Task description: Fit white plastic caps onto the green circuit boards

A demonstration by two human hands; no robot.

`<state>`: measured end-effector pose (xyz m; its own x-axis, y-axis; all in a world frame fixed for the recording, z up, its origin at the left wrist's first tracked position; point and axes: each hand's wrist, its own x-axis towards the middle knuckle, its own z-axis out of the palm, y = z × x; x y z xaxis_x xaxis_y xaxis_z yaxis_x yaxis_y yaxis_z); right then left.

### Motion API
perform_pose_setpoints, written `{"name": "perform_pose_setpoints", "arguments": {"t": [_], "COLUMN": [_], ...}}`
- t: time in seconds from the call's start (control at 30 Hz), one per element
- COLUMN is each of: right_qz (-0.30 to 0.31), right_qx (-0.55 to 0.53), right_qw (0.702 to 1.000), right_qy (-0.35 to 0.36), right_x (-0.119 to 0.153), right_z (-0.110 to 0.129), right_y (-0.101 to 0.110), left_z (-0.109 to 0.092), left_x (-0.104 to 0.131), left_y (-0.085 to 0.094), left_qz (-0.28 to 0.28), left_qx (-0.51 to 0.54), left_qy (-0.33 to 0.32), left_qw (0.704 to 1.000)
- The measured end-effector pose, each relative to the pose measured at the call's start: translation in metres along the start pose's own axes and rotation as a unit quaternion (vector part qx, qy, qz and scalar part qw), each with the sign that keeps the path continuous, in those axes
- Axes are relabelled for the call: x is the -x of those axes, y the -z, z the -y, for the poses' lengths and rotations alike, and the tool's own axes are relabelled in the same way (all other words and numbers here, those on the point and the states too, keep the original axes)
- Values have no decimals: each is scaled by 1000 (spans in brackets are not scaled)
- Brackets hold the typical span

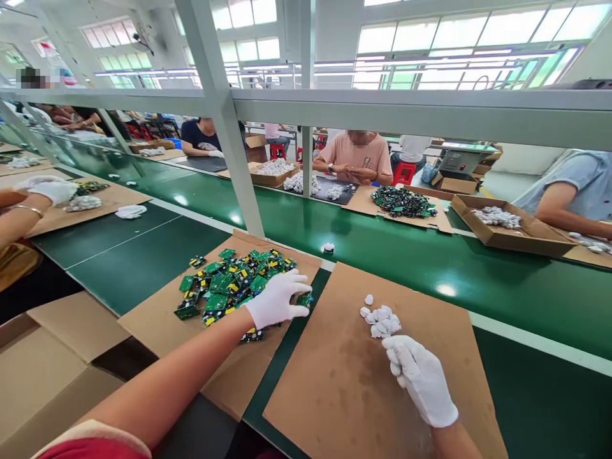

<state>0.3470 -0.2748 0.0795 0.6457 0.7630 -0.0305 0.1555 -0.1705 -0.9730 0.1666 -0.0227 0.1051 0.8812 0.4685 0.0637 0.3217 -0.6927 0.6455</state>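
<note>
Holding half-hidden circuit board (304, 298), gloved left hand (278, 299)

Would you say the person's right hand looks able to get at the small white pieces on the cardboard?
Probably yes: the gloved right hand is close beside the white pieces, with nothing visible standing between them.

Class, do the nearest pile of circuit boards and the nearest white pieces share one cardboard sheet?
No, the circuit boards lie on the left cardboard sheet, the white pieces on the right cardboard sheet.
</note>
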Motion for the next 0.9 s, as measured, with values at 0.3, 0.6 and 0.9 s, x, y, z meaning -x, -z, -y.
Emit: {"name": "perform_pose_setpoints", "arguments": {"t": [0.3, 0.6, 0.9], "right_qz": [21, -31, -70], "right_qx": [-13, 39, -79], "right_qw": [999, 987, 994], "right_qy": [27, 154, 22], "right_x": [-7, -11, -1], "right_z": [8, 7, 8], "right_y": [2, 8, 5], "left_z": [-93, -83, -94], "left_x": [-24, -29, -19], "left_y": [-59, -106, -106], "left_qz": [91, 103, 157], "left_qx": [811, 775, 704], "left_qy": [176, 156, 101], "left_qw": [550, 604, 685]}}
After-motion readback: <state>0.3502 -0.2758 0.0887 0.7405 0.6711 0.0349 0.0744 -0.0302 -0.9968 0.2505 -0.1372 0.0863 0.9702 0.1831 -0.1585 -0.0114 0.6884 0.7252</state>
